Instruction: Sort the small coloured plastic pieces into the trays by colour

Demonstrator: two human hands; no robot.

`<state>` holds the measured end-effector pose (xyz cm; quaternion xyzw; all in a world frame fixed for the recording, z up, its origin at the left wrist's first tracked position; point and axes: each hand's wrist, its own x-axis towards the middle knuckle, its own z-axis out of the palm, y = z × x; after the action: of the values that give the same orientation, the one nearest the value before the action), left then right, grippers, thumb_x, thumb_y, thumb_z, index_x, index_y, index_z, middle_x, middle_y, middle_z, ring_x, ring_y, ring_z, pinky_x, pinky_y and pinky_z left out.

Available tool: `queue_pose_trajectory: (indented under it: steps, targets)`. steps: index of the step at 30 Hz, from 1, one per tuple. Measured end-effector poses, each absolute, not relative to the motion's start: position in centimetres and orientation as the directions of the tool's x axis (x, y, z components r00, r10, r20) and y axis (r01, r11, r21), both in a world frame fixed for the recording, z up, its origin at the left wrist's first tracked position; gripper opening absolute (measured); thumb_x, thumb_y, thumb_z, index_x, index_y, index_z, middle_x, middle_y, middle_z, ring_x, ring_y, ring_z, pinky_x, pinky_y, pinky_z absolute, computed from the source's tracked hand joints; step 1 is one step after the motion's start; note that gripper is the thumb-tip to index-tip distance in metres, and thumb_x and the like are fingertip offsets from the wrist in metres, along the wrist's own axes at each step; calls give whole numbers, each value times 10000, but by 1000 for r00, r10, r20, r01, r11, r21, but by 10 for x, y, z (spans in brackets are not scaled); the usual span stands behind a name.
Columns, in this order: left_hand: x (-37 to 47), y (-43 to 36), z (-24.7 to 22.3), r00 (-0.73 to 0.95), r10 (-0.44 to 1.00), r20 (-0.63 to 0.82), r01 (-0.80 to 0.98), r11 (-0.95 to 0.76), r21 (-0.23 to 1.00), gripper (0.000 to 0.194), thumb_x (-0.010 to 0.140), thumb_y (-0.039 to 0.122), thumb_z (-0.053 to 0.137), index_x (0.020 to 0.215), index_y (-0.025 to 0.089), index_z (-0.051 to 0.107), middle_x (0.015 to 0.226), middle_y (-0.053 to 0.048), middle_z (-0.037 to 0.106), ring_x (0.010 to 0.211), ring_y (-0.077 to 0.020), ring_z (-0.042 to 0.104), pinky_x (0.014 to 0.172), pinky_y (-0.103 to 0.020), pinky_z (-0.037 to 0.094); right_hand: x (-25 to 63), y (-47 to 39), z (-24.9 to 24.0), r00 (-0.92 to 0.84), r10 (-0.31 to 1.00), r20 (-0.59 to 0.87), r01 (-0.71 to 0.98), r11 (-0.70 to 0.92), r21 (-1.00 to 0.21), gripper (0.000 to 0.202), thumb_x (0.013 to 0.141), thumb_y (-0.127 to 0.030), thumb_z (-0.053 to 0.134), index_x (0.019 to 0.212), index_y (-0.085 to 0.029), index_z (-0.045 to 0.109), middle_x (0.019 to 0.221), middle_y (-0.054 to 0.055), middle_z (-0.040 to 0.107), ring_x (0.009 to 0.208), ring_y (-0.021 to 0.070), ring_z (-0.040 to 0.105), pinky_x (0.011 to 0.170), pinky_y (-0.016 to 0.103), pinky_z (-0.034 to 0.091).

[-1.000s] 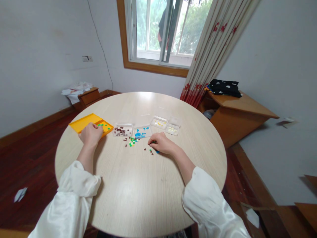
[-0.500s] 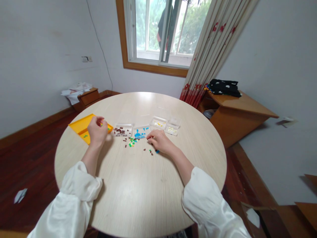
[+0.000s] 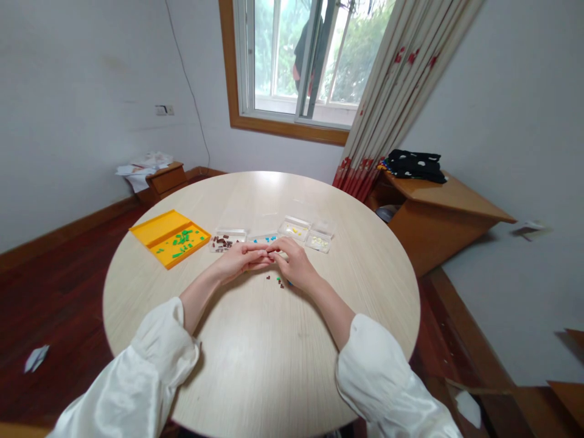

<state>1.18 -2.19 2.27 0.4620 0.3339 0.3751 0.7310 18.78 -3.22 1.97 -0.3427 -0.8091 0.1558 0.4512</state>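
My left hand (image 3: 241, 260) and my right hand (image 3: 292, 263) meet fingertip to fingertip over the middle of the round table. Both are closed, with the fingers bent together. Whatever small piece they pinch is hidden between the fingertips. Just behind them lie a clear box (image 3: 233, 232) of brown building bricks and blue bricks (image 3: 271, 239), the latter partly covered by my hands. A few loose brown bricks (image 3: 280, 283) and a green one (image 3: 278, 278) rest on the tabletop below my right hand. The multicoloured loose pile is now covered by my left hand.
An open yellow box (image 3: 155, 229) with green bricks stands on the table's left side. Two clear boxes sit right of my hands, one with yellow bricks (image 3: 295, 231), one with pale bricks (image 3: 319, 242). The round table (image 3: 255, 353) has a curved edge.
My left hand has moved right from the yellow box to meet my right hand, uncovering the green bricks in that box. My right hand has stayed near its place.
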Motion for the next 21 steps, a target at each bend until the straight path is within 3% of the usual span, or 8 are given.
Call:
queue_pose_trajectory:
  steps: [4, 10, 21]
  targets:
    - [14, -20, 17, 506, 855, -112, -223, 256, 941, 348, 612, 295, 793, 892, 102, 718, 921, -107, 719, 829, -179, 666, 881, -334, 502, 185, -32, 15, -364, 715, 596, 432, 697, -573, 122, 820, -95, 538, 826, -180, 625, 842, 45, 638, 841, 168, 559, 795, 318, 448]
    - [15, -18, 10, 446, 888, -114, -220, 232, 947, 293, 580, 261, 807, 807, 99, 716, 831, -83, 721, 756, -157, 668, 847, -321, 515, 184, -31, 13, -366, 724, 585, 434, 689, -581, 139, 811, -94, 553, 849, -185, 651, 846, 43, 651, 838, 163, 568, 785, 312, 453]
    - [17, -19, 11, 450, 889, -89, -232, 212, 949, 353, 604, 232, 785, 926, 103, 715, 892, -96, 718, 806, -168, 670, 865, -317, 505, 184, -31, 11, -354, 722, 595, 423, 690, -587, 239, 812, -91, 541, 979, -197, 674, 874, 50, 667, 833, 155, 579, 788, 310, 461]
